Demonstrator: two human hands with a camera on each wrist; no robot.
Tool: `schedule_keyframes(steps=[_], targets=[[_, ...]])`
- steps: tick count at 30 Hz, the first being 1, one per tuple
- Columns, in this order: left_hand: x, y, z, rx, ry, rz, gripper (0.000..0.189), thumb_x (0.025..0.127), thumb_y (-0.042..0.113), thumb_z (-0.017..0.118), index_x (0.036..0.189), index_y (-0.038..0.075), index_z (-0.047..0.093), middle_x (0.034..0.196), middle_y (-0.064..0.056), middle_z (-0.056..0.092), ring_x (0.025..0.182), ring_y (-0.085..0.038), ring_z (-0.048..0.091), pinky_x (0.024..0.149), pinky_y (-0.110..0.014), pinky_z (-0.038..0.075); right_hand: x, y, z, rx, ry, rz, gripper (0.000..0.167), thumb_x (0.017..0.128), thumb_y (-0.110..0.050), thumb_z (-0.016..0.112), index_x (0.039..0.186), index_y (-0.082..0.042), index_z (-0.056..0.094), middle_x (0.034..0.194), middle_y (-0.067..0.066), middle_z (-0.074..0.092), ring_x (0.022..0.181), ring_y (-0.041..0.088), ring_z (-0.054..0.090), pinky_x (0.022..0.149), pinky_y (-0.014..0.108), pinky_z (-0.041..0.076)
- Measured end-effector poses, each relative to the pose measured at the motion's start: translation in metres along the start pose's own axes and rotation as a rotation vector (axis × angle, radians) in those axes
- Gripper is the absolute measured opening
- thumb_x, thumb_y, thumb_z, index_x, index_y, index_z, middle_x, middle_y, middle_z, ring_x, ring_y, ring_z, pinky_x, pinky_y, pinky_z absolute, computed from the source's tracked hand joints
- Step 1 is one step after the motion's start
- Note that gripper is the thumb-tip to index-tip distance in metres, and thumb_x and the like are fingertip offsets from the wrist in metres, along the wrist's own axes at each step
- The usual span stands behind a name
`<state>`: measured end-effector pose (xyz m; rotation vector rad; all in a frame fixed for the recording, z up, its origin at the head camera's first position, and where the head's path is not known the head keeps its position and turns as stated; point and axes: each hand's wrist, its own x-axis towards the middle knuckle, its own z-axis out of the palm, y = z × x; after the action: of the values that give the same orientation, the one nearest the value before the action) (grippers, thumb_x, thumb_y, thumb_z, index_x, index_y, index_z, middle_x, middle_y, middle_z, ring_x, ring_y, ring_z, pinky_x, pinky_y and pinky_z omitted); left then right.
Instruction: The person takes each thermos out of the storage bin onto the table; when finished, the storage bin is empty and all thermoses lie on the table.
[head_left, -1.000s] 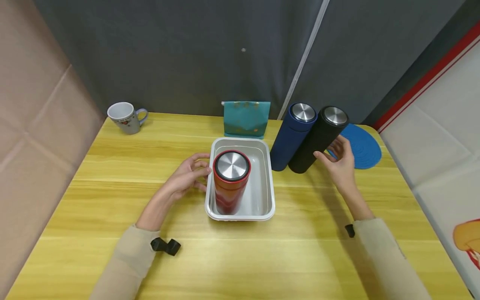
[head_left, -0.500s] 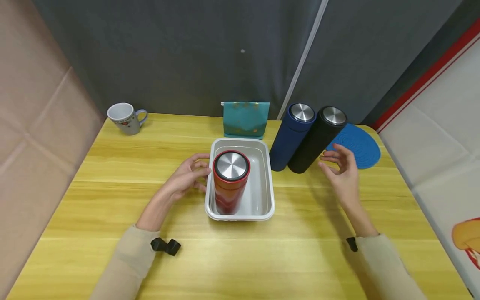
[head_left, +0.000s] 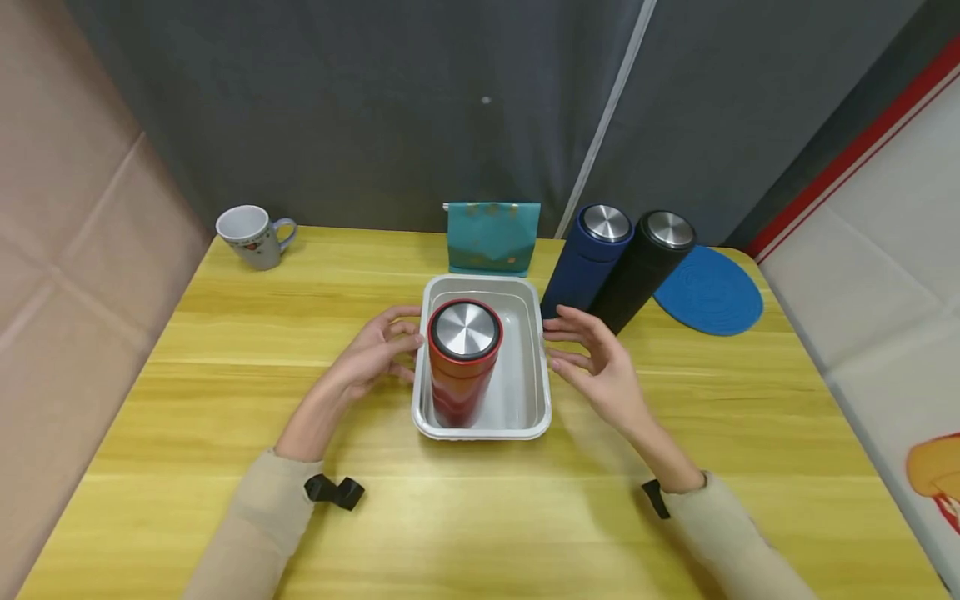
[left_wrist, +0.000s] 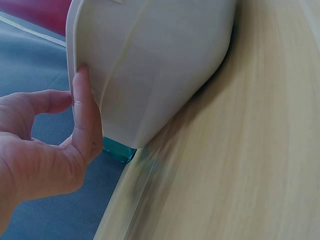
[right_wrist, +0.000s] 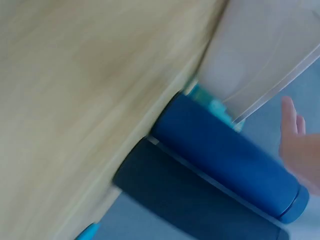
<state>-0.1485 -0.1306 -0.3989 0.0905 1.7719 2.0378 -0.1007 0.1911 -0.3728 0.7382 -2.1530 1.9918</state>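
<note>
A white rectangular tray (head_left: 519,379) sits in the middle of the table. Inside it, on the left, a red thermos (head_left: 465,379) with a steel-topped lid stands upright. My left hand (head_left: 375,350) holds the tray's left side; in the left wrist view its fingertips meet the rim and outer wall. On the opposite side, my right hand (head_left: 592,362) is at the right rim with spread, slightly bent fingers and grips nothing. Behind that hand stand a blue thermos (head_left: 585,258) and a black thermos (head_left: 637,275), side by side. Their bases are partly hidden by my right hand.
A teal pouch (head_left: 492,237) stands behind the tray. At the back left is a patterned mug (head_left: 255,242). A round blue mat (head_left: 712,292) lies at the back right of the wooden table (head_left: 480,525). A dark curtain (head_left: 337,108) closes off the back.
My right hand has let go of the black thermos, then moved left to the tray's right rim. My left hand and the tray have stayed in place.
</note>
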Motion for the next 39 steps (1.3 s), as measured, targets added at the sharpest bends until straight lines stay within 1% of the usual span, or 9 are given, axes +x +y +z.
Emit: schedule_keyframes(steps=[2, 6, 10, 13, 15, 18, 21, 28, 39], targets=[[0.000, 0.000, 0.000, -0.001, -0.002, 0.004, 0.051, 0.095, 0.000, 0.055, 0.141, 0.003, 0.033, 0.106, -0.013, 0.053, 0.077, -0.020, 0.058, 0.053, -0.031, 0.059, 0.002, -0.003, 0.009, 0.027, -0.078, 0.015, 0.062, 0.084, 0.010, 0.068, 0.139, 0.005, 0.040, 0.130, 0.024, 0.052, 0.116, 0.038, 0.053, 0.092, 0.041, 0.053], [0.000, 0.000, 0.000, -0.004, -0.004, 0.006, 0.051, 0.095, 0.000, 0.054, 0.141, 0.002, 0.033, 0.105, -0.012, 0.053, 0.076, -0.021, 0.058, 0.053, -0.031, 0.059, 0.005, -0.007, 0.025, 0.055, -0.204, 0.046, 0.071, 0.081, 0.008, 0.072, 0.144, 0.000, 0.038, 0.140, 0.018, 0.046, 0.124, 0.034, 0.048, 0.097, 0.046, 0.049], [0.000, 0.000, 0.000, -0.004, -0.004, 0.005, 0.051, 0.095, 0.000, 0.054, 0.141, 0.003, 0.033, 0.105, -0.013, 0.053, 0.076, -0.021, 0.058, 0.053, -0.032, 0.059, 0.008, -0.012, 0.040, 0.052, -0.260, 0.095, 0.081, 0.078, 0.008, 0.076, 0.147, -0.004, 0.034, 0.143, 0.013, 0.043, 0.127, 0.030, 0.046, 0.099, 0.051, 0.046], [0.000, 0.000, -0.001, -0.012, 0.007, -0.001, 0.049, 0.095, 0.000, 0.054, 0.140, 0.004, 0.035, 0.106, -0.013, 0.053, 0.077, -0.022, 0.058, 0.053, -0.032, 0.059, 0.009, -0.014, 0.051, 0.040, -0.264, 0.134, 0.085, 0.075, 0.008, 0.078, 0.147, -0.005, 0.034, 0.141, 0.012, 0.044, 0.127, 0.027, 0.046, 0.099, 0.048, 0.047], [0.000, 0.001, -0.001, -0.011, 0.008, -0.001, 0.049, 0.095, 0.000, 0.054, 0.140, 0.005, 0.035, 0.106, -0.014, 0.053, 0.077, -0.022, 0.058, 0.053, -0.032, 0.059, 0.011, -0.015, 0.057, 0.020, -0.265, 0.152, 0.086, 0.074, 0.006, 0.080, 0.146, -0.006, 0.035, 0.139, 0.011, 0.046, 0.126, 0.025, 0.046, 0.099, 0.043, 0.048], [0.000, 0.002, -0.001, -0.013, 0.014, -0.004, 0.049, 0.095, 0.000, 0.055, 0.139, 0.006, 0.036, 0.107, -0.014, 0.053, 0.078, -0.023, 0.057, 0.053, -0.032, 0.059, 0.012, -0.015, 0.066, -0.022, -0.258, 0.156, 0.085, 0.073, 0.001, 0.082, 0.145, -0.008, 0.037, 0.138, 0.007, 0.047, 0.125, 0.022, 0.047, 0.098, 0.037, 0.049], [-0.001, 0.002, 0.000, -0.002, 0.007, -0.002, 0.050, 0.095, 0.001, 0.055, 0.140, 0.005, 0.035, 0.107, -0.014, 0.053, 0.079, -0.023, 0.057, 0.054, -0.033, 0.059, 0.012, -0.015, 0.071, -0.043, -0.234, 0.152, 0.084, 0.072, 0.001, 0.083, 0.143, -0.009, 0.039, 0.136, 0.006, 0.048, 0.124, 0.021, 0.047, 0.098, 0.036, 0.050], [0.000, 0.002, 0.001, 0.003, -0.003, -0.004, 0.051, 0.095, 0.001, 0.055, 0.141, 0.004, 0.034, 0.107, -0.014, 0.052, 0.079, -0.023, 0.058, 0.055, -0.033, 0.059, 0.010, -0.015, 0.073, -0.052, -0.183, 0.144, 0.079, 0.072, 0.005, 0.082, 0.139, -0.008, 0.043, 0.133, 0.007, 0.051, 0.121, 0.020, 0.049, 0.096, 0.034, 0.051], [0.000, 0.001, 0.001, -0.007, -0.001, -0.003, 0.050, 0.095, 0.000, 0.055, 0.141, 0.005, 0.035, 0.106, -0.014, 0.053, 0.077, -0.022, 0.058, 0.054, -0.034, 0.060, 0.009, -0.014, 0.075, -0.086, -0.158, 0.101, 0.072, 0.074, 0.002, 0.081, 0.136, -0.006, 0.047, 0.129, 0.008, 0.054, 0.119, 0.022, 0.052, 0.092, 0.034, 0.054]])
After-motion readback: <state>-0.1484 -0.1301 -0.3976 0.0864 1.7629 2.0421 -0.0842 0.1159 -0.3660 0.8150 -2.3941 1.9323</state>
